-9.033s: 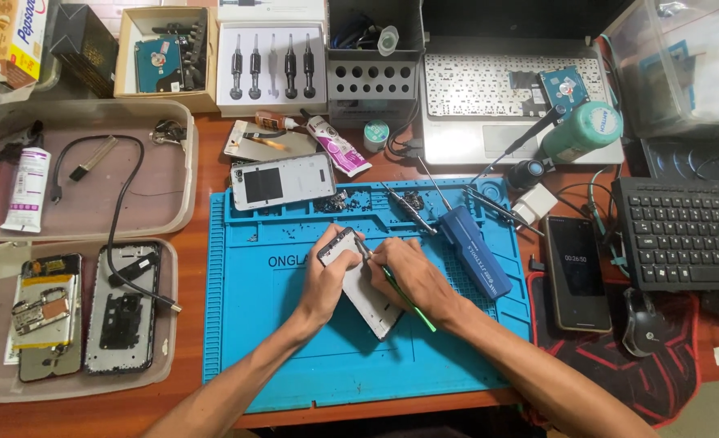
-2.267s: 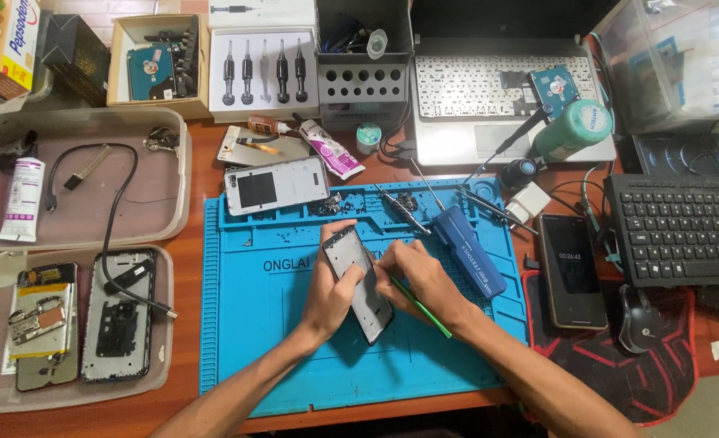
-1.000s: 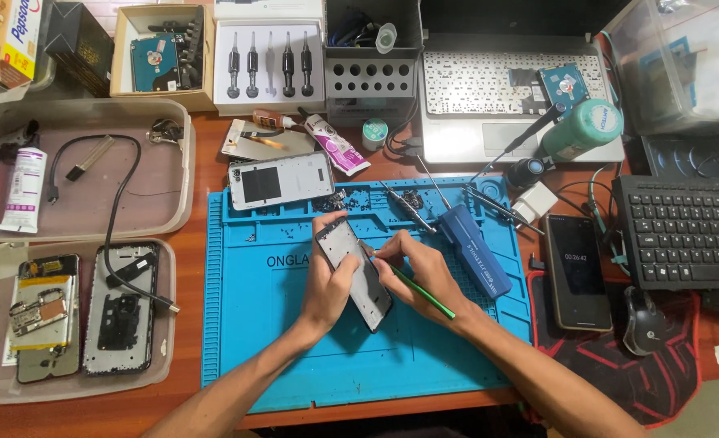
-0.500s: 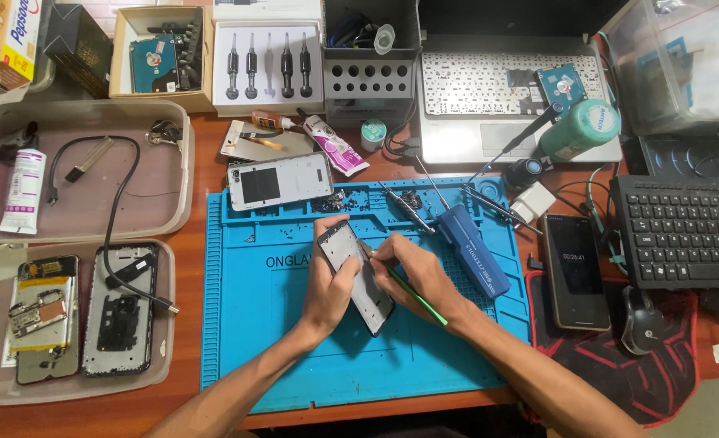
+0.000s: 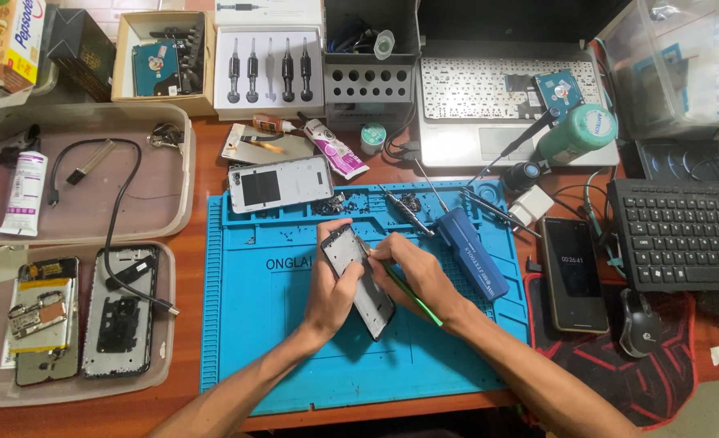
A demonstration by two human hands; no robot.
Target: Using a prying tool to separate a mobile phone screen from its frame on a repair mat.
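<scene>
My left hand grips a dark phone frame from its left side, holding it tilted over the blue work mat. My right hand holds a thin green tool like a pen, its tip against the phone's upper right edge. Both hands sit near the middle of the mat.
A white phone back lies at the mat's top left. A blue case and tweezers lie to the right. Trays with phone parts stand at left; a black phone, keyboard, mouse and laptop at right.
The phone was turned over and tilted in my left hand since the earliest frame. Over the last second the hands barely moved; the green tool's tip stays at the phone's upper edge.
</scene>
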